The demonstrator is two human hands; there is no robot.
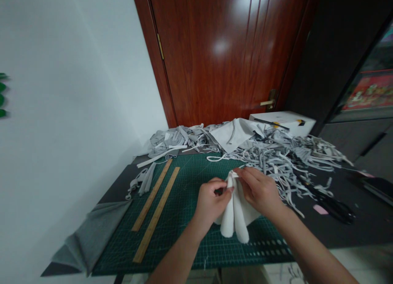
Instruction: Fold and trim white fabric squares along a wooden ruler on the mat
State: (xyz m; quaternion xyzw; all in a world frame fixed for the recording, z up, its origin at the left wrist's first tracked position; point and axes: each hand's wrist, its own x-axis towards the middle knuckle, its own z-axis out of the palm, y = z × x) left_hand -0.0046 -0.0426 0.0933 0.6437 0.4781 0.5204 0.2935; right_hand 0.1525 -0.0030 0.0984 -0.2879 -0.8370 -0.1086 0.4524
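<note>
A piece of white cloth hangs in folds between my two hands, above the green cutting mat. My left hand pinches the cloth's left edge near the top, thumb and fingers closed. At the upper right of the same cloth, my right hand grips its gathered top edge with closed fingers. Two long rounded folds droop below the hands. Part of the cloth behind the right hand is hidden.
Two wooden rulers lie on the mat's left side. Grey cloth sits at the left front corner. Grey and white fabric strips heap along the back and right. Black scissors, a pink piece and a white box are at right.
</note>
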